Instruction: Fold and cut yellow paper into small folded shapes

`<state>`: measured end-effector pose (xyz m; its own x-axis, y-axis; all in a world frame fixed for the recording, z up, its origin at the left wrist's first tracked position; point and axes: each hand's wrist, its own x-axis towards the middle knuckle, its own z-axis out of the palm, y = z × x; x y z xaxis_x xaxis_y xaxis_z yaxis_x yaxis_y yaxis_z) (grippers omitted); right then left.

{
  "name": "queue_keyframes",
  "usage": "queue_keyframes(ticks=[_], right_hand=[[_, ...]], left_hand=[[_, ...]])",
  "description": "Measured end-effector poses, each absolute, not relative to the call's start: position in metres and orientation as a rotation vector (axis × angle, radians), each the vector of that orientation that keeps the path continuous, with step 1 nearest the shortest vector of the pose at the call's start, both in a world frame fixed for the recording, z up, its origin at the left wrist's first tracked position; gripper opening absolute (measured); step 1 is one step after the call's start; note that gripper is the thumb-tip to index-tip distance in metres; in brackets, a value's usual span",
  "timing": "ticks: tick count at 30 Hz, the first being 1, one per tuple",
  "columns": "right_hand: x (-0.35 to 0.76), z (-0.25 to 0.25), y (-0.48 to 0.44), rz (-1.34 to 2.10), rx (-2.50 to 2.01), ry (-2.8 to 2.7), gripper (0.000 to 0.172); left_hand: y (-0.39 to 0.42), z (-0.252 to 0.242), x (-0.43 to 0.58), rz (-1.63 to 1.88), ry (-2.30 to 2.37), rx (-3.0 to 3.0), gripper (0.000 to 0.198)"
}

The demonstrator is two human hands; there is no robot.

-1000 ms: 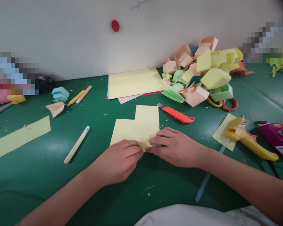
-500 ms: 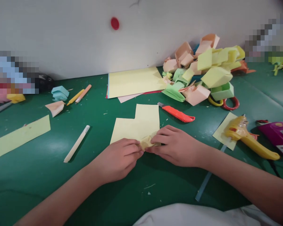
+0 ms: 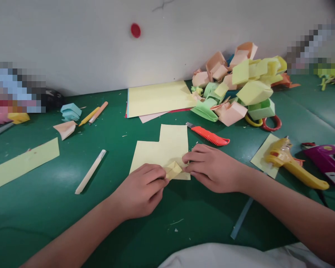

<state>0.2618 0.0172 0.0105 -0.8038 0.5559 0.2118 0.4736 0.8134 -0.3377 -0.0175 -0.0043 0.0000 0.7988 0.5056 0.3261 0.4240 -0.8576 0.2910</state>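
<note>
A pale yellow L-shaped sheet of paper [image 3: 162, 150] lies flat on the green table [image 3: 58, 208]. On its near edge sits a small folded yellow paper piece [image 3: 173, 170]. My left hand [image 3: 141, 191] is curled, its fingertips pinching the left side of that folded piece. My right hand [image 3: 213, 167] rests on the table just right of the piece, fingers bent and pressed against the sheet's right edge beside the fold.
An orange utility knife [image 3: 209, 136] lies behind my right hand. A heap of folded paper boxes [image 3: 240, 85] and scissors [image 3: 265, 123] sit at back right, a yellow glue gun [image 3: 293, 163] at right. Stacked sheets [image 3: 158, 98], a white stick [image 3: 91, 171] and a yellow strip [image 3: 22, 162] lie around.
My right hand has drawn back a little to the right, uncovering the small folded piece. My left hand stays pinched on it.
</note>
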Motion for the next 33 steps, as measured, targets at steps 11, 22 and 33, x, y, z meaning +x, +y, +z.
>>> queue_keyframes(ticks=[11, 22, 33], right_hand=[[0.238, -0.009, 0.016, 0.302, -1.002, -2.555, 0.022], [0.232, -0.005, 0.015, 0.646, -1.092, -2.375, 0.013], [0.243, -0.008, 0.019, 0.244, -0.679, -2.603, 0.024]], left_hand=[[0.001, -0.008, -0.009, 0.717, 0.944, 2.699, 0.013], [0.003, -0.003, -0.002, 0.591, 1.221, 2.452, 0.002], [-0.006, -0.009, -0.003, 0.686, 1.026, 2.79, 0.018]])
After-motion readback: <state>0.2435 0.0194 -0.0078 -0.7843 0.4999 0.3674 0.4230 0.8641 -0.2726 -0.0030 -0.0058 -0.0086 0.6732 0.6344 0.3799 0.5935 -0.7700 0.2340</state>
